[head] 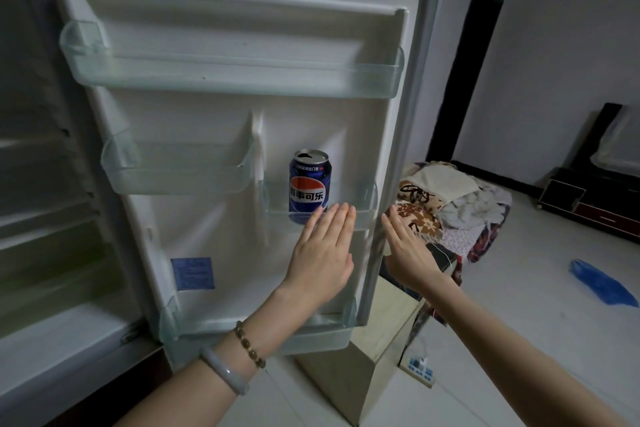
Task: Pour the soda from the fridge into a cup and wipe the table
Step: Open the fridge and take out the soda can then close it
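Fridge door [221, 121] open | soda can [309, 180] base behind left hand [320, 256]

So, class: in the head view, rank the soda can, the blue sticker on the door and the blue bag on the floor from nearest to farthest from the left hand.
1. Soda can, in the small door bin just above the left hand and its fingertips.
2. Blue sticker, on the door's inner wall, to the hand's left.
3. Blue bag, on the floor far to the right.

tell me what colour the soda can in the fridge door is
The soda can is dark blue with a red, white and blue logo; head view.
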